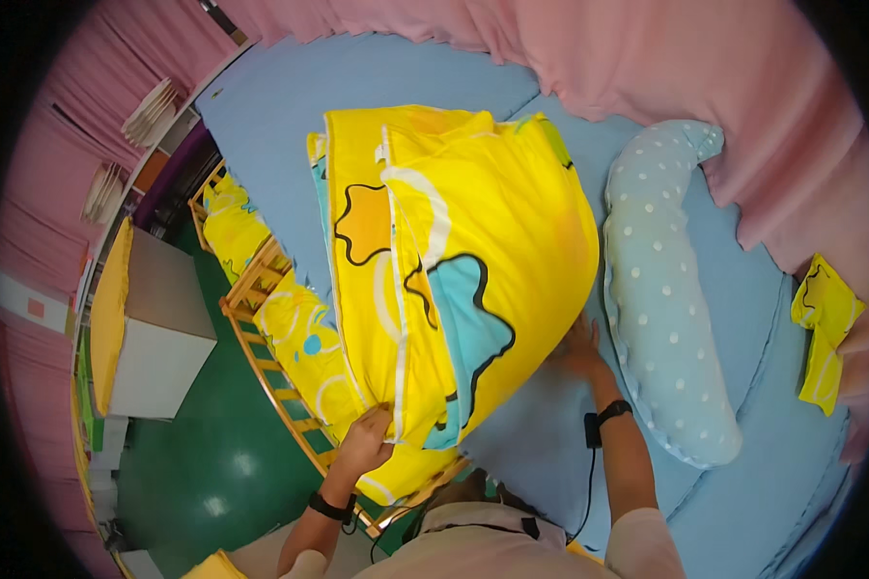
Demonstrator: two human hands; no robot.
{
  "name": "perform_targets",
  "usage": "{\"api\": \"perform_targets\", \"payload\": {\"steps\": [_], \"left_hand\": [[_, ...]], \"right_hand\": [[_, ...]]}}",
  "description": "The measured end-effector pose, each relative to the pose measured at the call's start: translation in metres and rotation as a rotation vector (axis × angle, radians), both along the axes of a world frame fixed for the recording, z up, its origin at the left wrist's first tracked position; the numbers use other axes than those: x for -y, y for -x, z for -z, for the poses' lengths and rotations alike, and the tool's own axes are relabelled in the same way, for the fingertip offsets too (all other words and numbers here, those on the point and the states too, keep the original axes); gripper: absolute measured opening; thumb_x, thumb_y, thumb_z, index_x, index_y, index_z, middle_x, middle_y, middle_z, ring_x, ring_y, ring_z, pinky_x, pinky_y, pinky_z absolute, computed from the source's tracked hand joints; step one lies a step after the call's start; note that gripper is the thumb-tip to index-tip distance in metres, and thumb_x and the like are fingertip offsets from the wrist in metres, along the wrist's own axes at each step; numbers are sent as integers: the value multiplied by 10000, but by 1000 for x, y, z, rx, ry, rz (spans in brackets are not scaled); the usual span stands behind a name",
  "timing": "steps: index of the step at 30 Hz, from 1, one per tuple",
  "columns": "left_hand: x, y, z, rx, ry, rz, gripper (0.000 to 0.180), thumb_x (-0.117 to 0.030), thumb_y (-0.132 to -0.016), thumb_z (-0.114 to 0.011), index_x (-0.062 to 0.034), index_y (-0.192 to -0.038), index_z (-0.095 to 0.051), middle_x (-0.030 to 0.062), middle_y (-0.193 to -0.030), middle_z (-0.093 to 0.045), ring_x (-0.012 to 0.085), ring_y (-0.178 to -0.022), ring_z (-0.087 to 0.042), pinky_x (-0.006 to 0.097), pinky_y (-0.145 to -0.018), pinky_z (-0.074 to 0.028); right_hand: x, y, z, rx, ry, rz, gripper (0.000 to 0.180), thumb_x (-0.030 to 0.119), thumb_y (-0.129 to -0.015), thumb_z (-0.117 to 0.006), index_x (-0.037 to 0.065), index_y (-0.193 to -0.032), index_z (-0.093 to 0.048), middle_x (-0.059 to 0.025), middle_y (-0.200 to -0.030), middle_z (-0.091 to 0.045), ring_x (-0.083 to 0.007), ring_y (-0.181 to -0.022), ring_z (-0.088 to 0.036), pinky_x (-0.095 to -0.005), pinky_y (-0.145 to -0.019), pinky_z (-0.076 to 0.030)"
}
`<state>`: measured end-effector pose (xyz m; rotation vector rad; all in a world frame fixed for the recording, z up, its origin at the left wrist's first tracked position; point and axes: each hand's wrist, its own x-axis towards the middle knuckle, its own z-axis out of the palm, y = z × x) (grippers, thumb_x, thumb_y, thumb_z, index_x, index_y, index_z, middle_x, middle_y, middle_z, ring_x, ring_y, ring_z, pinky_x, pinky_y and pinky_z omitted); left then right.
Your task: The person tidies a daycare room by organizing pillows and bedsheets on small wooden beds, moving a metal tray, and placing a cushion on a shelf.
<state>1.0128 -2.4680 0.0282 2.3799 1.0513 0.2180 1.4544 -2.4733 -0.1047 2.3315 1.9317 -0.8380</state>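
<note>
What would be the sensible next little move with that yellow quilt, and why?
Probably lay the raised fold flat and smooth it. The left hand pinches the yellow quilt at its near corner, the right hand is tucked under its right edge, and the quilt stands puffed up above the blue mat.

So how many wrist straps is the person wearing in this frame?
2. One dark strap is on the left wrist, below the left hand gripping the yellow quilt; the other is on the right wrist by the quilt's right edge.
</note>
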Motion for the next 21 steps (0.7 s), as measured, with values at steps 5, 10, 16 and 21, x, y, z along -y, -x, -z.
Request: {"api": "perform_targets", "payload": {"steps": [5, 10, 16, 21], "left_hand": [[21, 47, -3, -52, 20, -2, 390, -2, -643, -627, -12, -1024, -544, 208, -965, -582, 405, -965, -559, 445, -811, -490], [-15, 23, -12, 600, 521, -318, 626, -143, -801, -672, 23, -1343, -407, 175, -1344, -496, 292, -1207, -513, 363, -995, -415], [-89, -93, -37, 473, 288, -359, 766, -194, -770, -740, 45, -1368, -326, 220, -1299, -513, 353, -1191, -524, 387, -976, -431], [-29, -168, -51, 353, -172, -30, 639, -37, -678, -659, -16, -1279, -441, 212, -1213, -560, 402, -1079, -561, 440, -880, -481]], "right_hand": [[-9, -9, -35, -1275, -609, 542, 747, 71, -823, -590, 91, -1484, -242, -160, -1453, -406, -300, -1294, -439, -378, -1082, -309], [-21, 17, -81, -1165, -401, 543, 641, 57, -836, -556, 66, -1427, -306, -156, -1268, -535, -244, -1159, -510, -335, -964, -401], [-26, 64, -79, -1155, -390, 578, 439, 274, -919, -534, 60, -1284, -417, -107, -1109, -591, -212, -1063, -536, -303, -898, -408], [34, 75, -84, -1133, -355, 709, 499, 429, -930, -530, 39, -1238, -483, -90, -1146, -594, -192, -1086, -533, -261, -888, -399]]}}
